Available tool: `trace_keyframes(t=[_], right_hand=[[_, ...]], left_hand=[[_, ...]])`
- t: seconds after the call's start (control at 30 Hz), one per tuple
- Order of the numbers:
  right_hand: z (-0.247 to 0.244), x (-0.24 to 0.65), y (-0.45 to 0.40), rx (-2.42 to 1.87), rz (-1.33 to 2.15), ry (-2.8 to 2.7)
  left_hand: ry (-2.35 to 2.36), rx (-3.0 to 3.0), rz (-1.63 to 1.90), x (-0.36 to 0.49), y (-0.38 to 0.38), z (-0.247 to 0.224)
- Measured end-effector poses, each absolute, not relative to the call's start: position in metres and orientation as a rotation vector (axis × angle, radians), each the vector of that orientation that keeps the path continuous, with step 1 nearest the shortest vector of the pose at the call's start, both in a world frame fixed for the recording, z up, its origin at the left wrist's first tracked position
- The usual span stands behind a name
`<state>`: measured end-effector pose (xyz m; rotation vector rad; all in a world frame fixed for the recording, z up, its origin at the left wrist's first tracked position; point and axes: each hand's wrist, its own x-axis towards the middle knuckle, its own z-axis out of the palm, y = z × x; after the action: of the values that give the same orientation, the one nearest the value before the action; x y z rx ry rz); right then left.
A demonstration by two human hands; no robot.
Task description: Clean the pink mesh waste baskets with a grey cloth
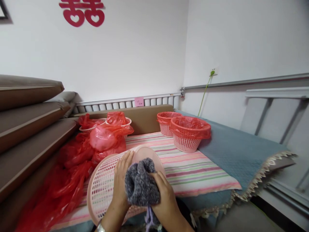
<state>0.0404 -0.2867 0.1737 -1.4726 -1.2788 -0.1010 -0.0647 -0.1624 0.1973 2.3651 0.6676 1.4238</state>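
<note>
A dark grey, fuzzy cloth (142, 183) is bunched up near the bottom centre, with a lilac strip hanging below it. My right hand (164, 193) is closed round its right side. My left hand (122, 177) lies flat, fingers together and stretched out, against a pale pink perforated basket (102, 185) that is tipped on its side behind the cloth. The left thumb is hidden by the cloth. The basket stands on a striped cloth.
Red plastic bags (74, 170) are heaped at the left beside stacked brown cushions (31, 129). Two pink baskets lined with red bags (187, 141) stand at the back right. More bagged baskets (127, 121) sit at the back left.
</note>
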Motion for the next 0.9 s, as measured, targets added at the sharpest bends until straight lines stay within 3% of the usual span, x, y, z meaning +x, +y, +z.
trace_keyframes(t=[0.17, 0.43, 0.67, 0.9], right_hand=[[0.15, 0.064, -0.295, -1.593, -0.169, -1.16], [0.207, 0.056, -0.254, -1.377, -0.286, -1.192], [0.22, 0.106, -0.199, -1.764, -0.198, -1.015], [0.202, 0.11, -0.225, -1.877, -0.088, -0.981]], left_hand=[[0.666, 2.529, 1.426, -0.064, -0.173, 0.203], [0.564, 2.56, 1.459, -0.056, -0.186, 0.196], [0.717, 2.553, 1.336, -0.04, -0.163, 0.218], [0.697, 2.507, 1.347, -0.025, -0.146, 0.224]])
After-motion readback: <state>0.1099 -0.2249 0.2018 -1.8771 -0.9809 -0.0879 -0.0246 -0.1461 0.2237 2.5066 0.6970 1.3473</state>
